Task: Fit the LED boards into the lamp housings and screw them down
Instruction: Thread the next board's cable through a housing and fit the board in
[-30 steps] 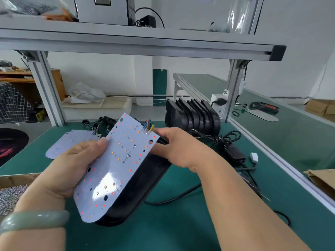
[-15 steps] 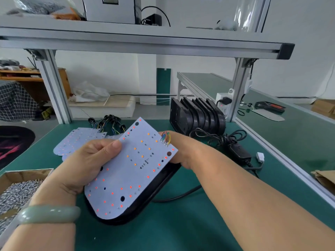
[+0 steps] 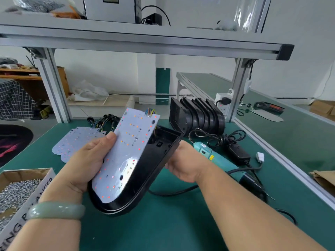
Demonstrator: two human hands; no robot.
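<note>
Two hands share the load: our left hand [image 3: 85,160] grips the LED board [image 3: 126,153] by its edge, thumb on its face, while our right hand [image 3: 183,165] closes under the black lamp housing [image 3: 145,182], raised over the tabletop's [image 3: 163,229] middle. Thin, stiff and probably fragile, the board wants edge holds; the glossy housing may slip.

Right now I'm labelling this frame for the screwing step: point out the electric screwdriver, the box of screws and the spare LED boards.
electric screwdriver [image 3: 213,157]: head view, on its teal body.
box of screws [image 3: 39,191]: head view, on its white side wall.
spare LED boards [image 3: 76,142]: head view, on the top board's white face.
</note>
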